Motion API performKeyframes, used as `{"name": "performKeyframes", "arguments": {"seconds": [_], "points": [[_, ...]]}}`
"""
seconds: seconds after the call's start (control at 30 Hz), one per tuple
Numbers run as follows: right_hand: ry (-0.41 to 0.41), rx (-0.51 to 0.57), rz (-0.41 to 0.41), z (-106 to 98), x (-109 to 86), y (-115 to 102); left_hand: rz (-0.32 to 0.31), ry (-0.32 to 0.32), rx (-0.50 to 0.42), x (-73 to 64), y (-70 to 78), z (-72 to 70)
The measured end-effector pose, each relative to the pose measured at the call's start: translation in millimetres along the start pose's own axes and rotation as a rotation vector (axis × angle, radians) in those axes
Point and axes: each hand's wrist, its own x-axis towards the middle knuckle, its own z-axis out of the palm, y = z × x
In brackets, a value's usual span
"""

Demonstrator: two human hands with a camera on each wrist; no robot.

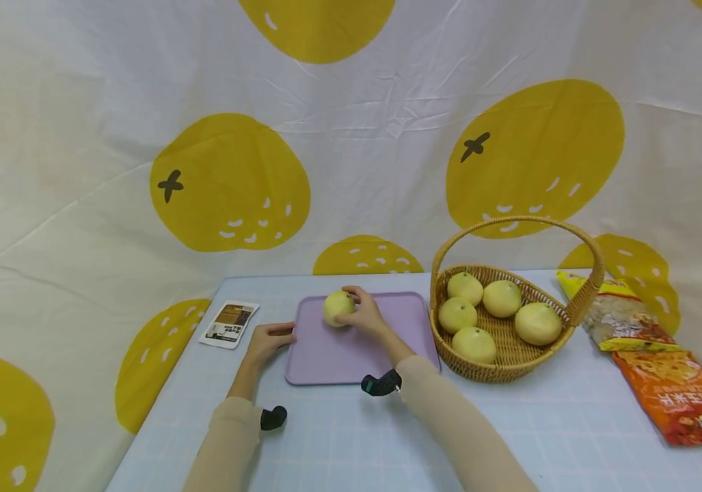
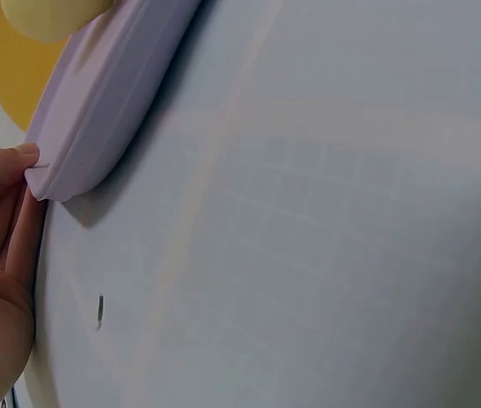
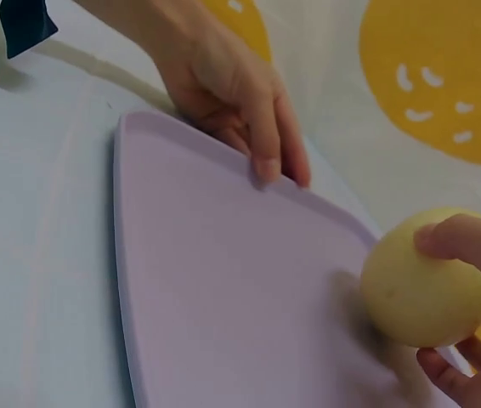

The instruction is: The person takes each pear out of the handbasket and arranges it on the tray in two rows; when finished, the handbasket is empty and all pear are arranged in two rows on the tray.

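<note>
My right hand (image 1: 366,316) grips a round pale-yellow fruit (image 1: 338,309) between thumb and fingers, over the left back part of a lilac tray (image 1: 332,359). In the right wrist view, the thumb presses the side of the fruit (image 3: 423,276) and the fingertips curl beneath it, close above the tray. At the tray's left edge, my left hand (image 1: 268,343) pinches the rim. The left wrist view has its thumb on top of the tray's rim (image 2: 53,157) and the other fingers lower, on the outside.
Right of the tray stands a wicker basket (image 1: 504,372) with a tall handle, holding several similar fruits (image 1: 538,324). Farther right lie an orange snack bag (image 1: 677,396) and a yellow-topped clear bag (image 1: 621,318). A white and brown packet (image 1: 230,324) lies left of the tray.
</note>
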Motion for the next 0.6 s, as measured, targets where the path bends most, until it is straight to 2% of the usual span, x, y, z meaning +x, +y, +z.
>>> {"name": "performKeyframes", "arguments": {"seconds": [0.13,0.6], "points": [[0.02,0.006,0.019,11.2,4.8,-1.5,-0.008,0.002,0.013,1.9,-1.5,-0.3],[0.077,-0.055,-0.007,36.5,10.2,-9.2,0.025,-0.01,0.009,1.2,-1.1,-1.5]]}}
